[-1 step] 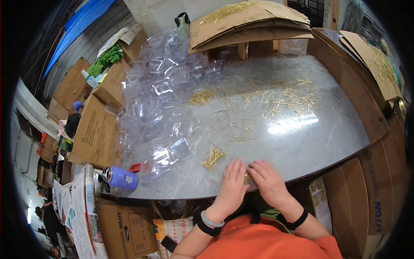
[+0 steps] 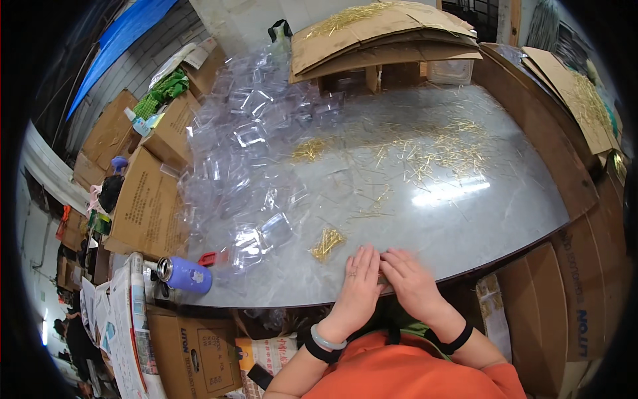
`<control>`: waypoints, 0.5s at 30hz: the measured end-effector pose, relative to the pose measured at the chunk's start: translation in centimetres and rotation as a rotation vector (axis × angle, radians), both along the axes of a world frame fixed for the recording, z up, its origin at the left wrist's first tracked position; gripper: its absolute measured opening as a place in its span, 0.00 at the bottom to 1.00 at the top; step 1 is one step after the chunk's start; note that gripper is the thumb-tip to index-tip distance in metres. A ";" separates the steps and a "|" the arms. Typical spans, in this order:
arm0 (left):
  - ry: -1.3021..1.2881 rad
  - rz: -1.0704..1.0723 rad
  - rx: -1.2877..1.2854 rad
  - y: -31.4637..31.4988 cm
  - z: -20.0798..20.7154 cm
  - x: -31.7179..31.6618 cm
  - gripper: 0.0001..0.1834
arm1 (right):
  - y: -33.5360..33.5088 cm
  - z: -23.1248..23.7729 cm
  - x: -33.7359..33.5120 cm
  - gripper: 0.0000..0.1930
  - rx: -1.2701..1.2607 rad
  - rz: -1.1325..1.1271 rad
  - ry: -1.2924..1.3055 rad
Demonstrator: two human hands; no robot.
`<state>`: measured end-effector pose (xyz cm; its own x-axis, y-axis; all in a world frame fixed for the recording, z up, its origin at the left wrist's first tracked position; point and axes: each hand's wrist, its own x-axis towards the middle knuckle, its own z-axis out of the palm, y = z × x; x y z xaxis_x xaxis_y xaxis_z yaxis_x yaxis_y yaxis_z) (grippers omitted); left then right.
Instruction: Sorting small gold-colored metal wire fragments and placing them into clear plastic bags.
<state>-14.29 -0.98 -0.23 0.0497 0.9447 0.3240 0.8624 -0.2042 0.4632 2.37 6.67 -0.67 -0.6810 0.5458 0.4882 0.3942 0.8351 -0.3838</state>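
At the table's front edge, my left hand (image 2: 362,274) and my right hand (image 2: 409,276) are side by side, palms down, fingers long and slightly bent. Between and under them they hold a small bunch of gold wire hooks (image 2: 381,276), mostly hidden by the fingers. A neat heap of gold wire hooks (image 2: 327,244) lies on the table just beyond my left hand. Farther off is another small pile of hooks (image 2: 309,149). Many loose hooks (image 2: 446,153) are scattered over the far right part of the table.
Clear plastic boxes (image 2: 249,166) cover the table's left side. A purple bottle (image 2: 186,274) and a red object (image 2: 207,259) are at the front left. Cardboard sheets (image 2: 385,33) rest on a raised support at the back. Cardboard boxes (image 2: 146,206) flank the table (image 2: 505,219).
The fingers of both hands have shifted slightly and now cover more of the gold hooks between them. The heaps on the table have not moved.
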 end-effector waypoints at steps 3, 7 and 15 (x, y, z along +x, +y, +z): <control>0.008 -0.034 0.010 0.1 -0.8 0.2 0.36 | -0.3 0.0 -0.4 0.16 -0.135 0.065 0.081; 0.019 -0.042 0.043 -0.1 -1.3 0.2 0.33 | 0.9 2.5 0.3 0.15 -0.372 0.114 0.122; 0.039 -0.084 0.054 0.4 -0.8 0.2 0.25 | 9.6 5.0 -4.8 0.20 0.150 0.236 -0.401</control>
